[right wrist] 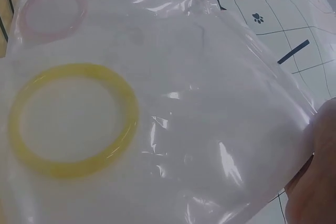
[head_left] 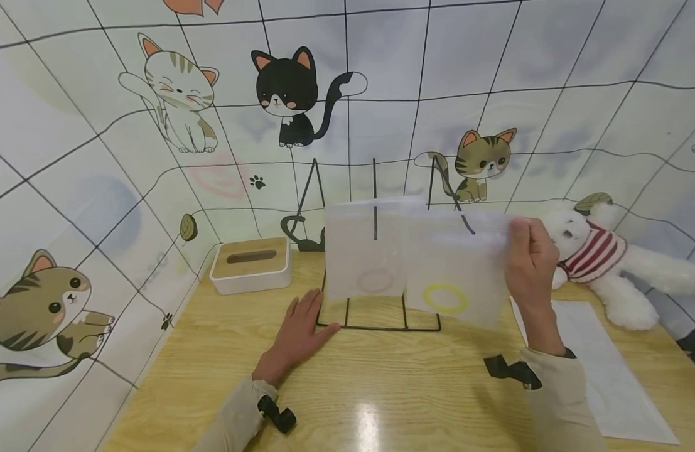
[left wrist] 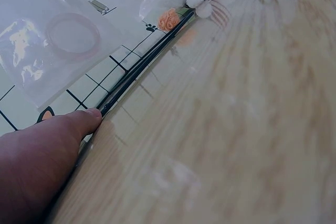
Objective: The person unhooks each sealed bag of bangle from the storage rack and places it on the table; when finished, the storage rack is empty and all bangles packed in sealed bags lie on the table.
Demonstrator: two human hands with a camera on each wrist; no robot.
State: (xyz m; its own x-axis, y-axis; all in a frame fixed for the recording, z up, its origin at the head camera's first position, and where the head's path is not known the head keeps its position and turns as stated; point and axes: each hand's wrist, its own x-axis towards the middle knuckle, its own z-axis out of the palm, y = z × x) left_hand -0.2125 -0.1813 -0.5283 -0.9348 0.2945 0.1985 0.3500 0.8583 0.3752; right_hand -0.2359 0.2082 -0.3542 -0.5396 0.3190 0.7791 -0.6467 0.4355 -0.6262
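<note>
A black wire rack (head_left: 375,328) stands on the table. Against its base rests my left hand (head_left: 299,333), fingers spread, the thumb (left wrist: 89,121) touching the wire in the left wrist view. On the rack's middle prong hangs a clear bag with a pink ring (head_left: 375,280). Beside it, a second clear bag (head_left: 460,251) holds a yellow ring (head_left: 444,298); its top right corner is pinched by my right hand (head_left: 530,270). The right prong shows at this bag's top edge. In the right wrist view the yellow ring (right wrist: 73,120) lies flat inside the plastic.
A white tissue box with a wooden lid (head_left: 251,267) sits at the back left. On the right are a white plush toy in a striped shirt (head_left: 596,251) and a white sheet (head_left: 618,376). Cat-patterned wall covering (head_left: 392,125) rises behind the table.
</note>
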